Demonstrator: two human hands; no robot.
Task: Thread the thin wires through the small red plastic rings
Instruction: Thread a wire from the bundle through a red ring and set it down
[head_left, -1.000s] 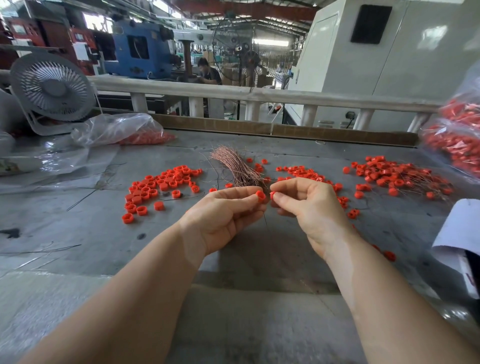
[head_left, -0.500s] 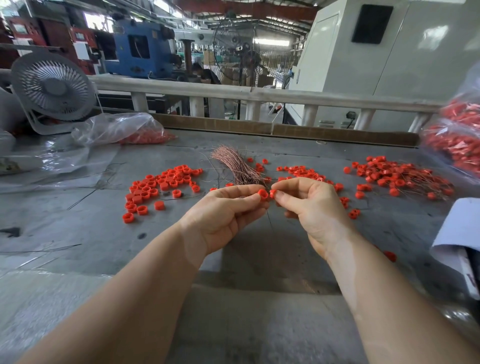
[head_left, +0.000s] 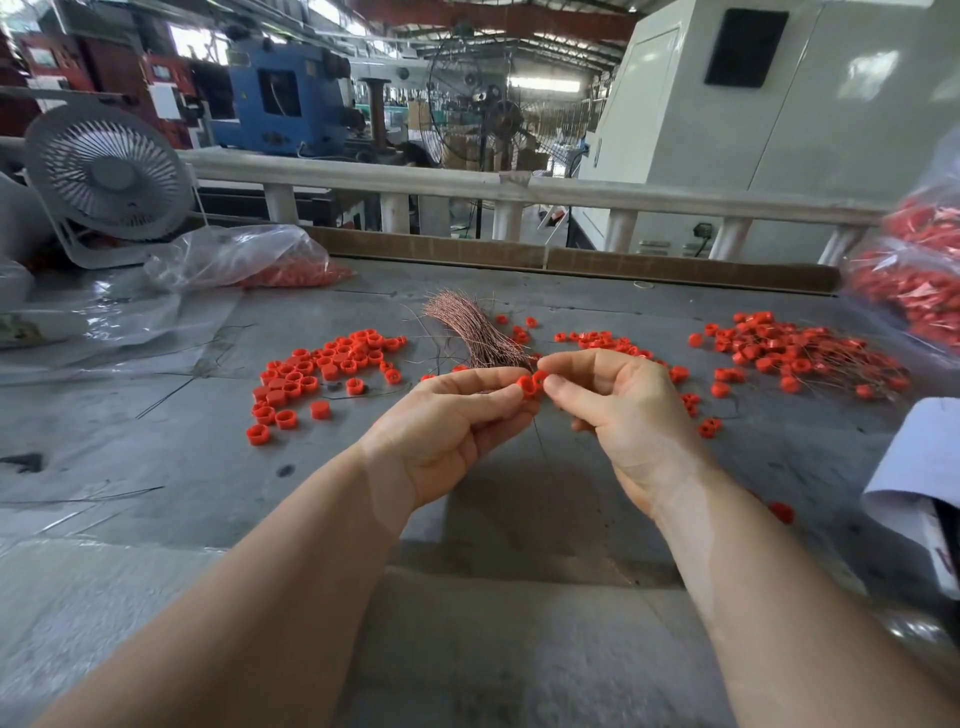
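- Two hands raised just above the counter (head_left: 519, 519), meeting fingertip to fingertip, likely to line wire up with hole.
- Left hand (head_left: 452, 421) pinching a small red ring (head_left: 527, 385), smooth, hollow plastic.
- Right hand (head_left: 618, 410) pinching a second ring (head_left: 540, 379); wire barely visible.
- Copper wire bundle (head_left: 475, 332) just behind, thin and springy.
- Loose rings (head_left: 322, 369) heaped left, threaded ones (head_left: 800, 353) right, presumably sorted.

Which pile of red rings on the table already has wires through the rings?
The right pile: thin wires stick out among its rings. The left pile shows bare rings only, and the loose wire bundle lies between them.
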